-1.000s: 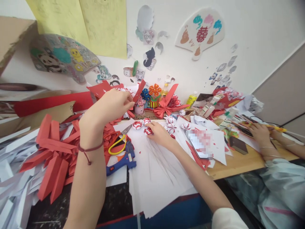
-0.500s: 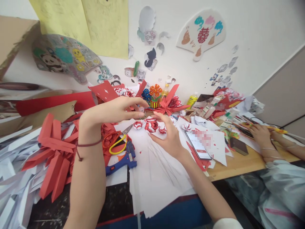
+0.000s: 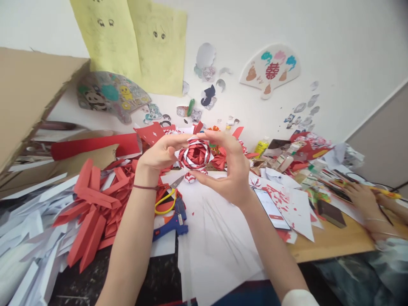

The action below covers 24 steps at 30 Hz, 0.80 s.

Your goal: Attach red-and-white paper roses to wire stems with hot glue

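A red-and-white folded paper flower (image 3: pixel 195 155) is held up over the desk between my two hands, its layered petals facing me. My left hand (image 3: pixel 162 151) grips it from the left, fingers reaching along its upper edge. On the other side, my right hand (image 3: pixel 234 170) has its fingers over the top and its thumb underneath. Below the held flower, a smaller paper flower (image 3: pixel 190 177) rests on white paper sheets (image 3: pixel 207 238), partly hidden. Thin wires (image 3: pixel 223 221) lie across the sheets.
Yellow-handled scissors (image 3: pixel 165 202) and a blue glue gun (image 3: pixel 174 223) lie left of the sheets, beside piled red paper strips (image 3: pixel 92 199) and white paper strips (image 3: pixel 35 238). A phone (image 3: pixel 270 208) sits at right. Another person's hand (image 3: pixel 361 197) works at far right.
Both hands have closed on a paper flower and raised it from the group on the sheets. The camera view has tilted up and shifted slightly left.
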Tool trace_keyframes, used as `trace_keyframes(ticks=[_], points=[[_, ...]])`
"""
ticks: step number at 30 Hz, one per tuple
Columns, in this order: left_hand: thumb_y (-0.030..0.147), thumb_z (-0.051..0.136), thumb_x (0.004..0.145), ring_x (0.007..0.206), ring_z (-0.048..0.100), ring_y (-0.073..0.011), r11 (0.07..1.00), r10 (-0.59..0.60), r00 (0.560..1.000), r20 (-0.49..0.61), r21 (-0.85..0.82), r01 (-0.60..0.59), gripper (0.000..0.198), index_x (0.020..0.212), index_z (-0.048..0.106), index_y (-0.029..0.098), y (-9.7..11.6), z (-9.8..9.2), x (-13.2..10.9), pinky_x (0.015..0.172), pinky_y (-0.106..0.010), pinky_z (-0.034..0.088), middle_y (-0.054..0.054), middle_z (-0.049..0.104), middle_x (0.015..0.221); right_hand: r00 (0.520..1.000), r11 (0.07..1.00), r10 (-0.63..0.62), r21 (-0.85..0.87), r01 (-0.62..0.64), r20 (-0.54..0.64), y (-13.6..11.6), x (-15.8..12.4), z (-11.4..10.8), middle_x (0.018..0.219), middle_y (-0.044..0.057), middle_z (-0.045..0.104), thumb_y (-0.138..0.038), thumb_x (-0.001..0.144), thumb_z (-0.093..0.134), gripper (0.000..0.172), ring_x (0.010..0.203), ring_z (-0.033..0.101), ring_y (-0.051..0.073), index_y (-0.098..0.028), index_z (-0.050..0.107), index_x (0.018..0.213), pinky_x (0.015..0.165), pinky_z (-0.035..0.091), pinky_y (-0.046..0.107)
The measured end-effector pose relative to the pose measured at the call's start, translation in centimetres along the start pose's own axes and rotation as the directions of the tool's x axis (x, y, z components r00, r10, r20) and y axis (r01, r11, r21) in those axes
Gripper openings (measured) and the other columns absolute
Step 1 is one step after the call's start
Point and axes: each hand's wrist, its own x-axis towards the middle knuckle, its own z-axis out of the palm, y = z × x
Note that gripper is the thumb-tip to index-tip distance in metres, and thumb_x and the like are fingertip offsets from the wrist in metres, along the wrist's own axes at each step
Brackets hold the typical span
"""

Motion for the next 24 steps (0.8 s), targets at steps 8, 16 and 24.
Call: trace_keyframes(ticks=[8,16,24], points=[[0.073,0.077,0.062,0.115,0.064,-0.0378,0.999,0.032,0.984,-0.178,-0.027,-0.037,0.067,0.106,0.076,0.022,-1.2,-0.5,0.3,0.090,-0.042,0.058,-0.010,0.072,0.116,0.997,0.997,-0.072,-0.006,0.072,-0.010,0.8,1.5,2.1,0.132,0.004,0.058,-0.019,0.088,0.068,0.066,0.124,0.055,0.026,-0.033,0.038,0.144,0.104,0.050,0.048],[0.074,0.072,0.067,0.108,0.067,-0.0356,0.991,-0.064,0.962,-0.267,-0.130,0.030,0.059,0.086,0.076,0.018,-2.5,-0.6,0.0,0.087,-0.043,0.059,-0.011,0.076,0.099,0.995,0.999,0.003,0.048,0.002,-0.100,2.0,0.5,3.0,0.127,0.005,0.058,-0.024,0.085,0.072,0.064,0.123,0.056,0.029,-0.036,0.039,0.138,0.102,0.051,0.054],[0.065,0.077,0.069,0.112,0.065,-0.0357,0.997,-0.075,0.965,-0.253,-0.009,0.075,0.053,0.095,0.076,0.018,-0.2,0.2,0.3,0.088,-0.042,0.057,-0.012,0.075,0.104,0.990,0.992,0.017,0.126,0.000,-0.139,2.7,0.5,3.0,0.126,0.005,0.056,-0.031,0.084,0.074,0.068,0.121,0.057,0.029,-0.038,0.032,0.137,0.101,0.052,0.056]])
